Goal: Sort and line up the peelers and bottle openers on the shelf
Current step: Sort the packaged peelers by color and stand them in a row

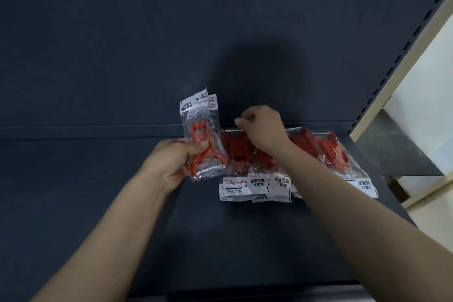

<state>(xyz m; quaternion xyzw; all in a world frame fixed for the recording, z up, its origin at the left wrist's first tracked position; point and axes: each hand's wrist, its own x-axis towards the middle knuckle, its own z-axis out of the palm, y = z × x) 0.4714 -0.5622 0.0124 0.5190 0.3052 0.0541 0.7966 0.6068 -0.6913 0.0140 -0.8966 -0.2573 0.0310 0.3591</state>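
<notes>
From the head view, the left hand (177,160) reaches forward, fingers and thumb clamped round an upright clear plastic packet holding an orange-red peeler (199,127). The right hand (262,127) hovers, fingers curled, over the row of matching peeler packets (257,185) lying on the dark grey metal shelf (110,191). Whether it pinches one is hard to make out.

Back panel (122,44): dark blue-grey, flat, facing me.
Shelf (73,179): same dark colour, below it.
Upright (402,56): slotted, on my right.
Wall (429,81): pale, past the upright.
Shadow (264,76): rounded, on the panel.
</notes>
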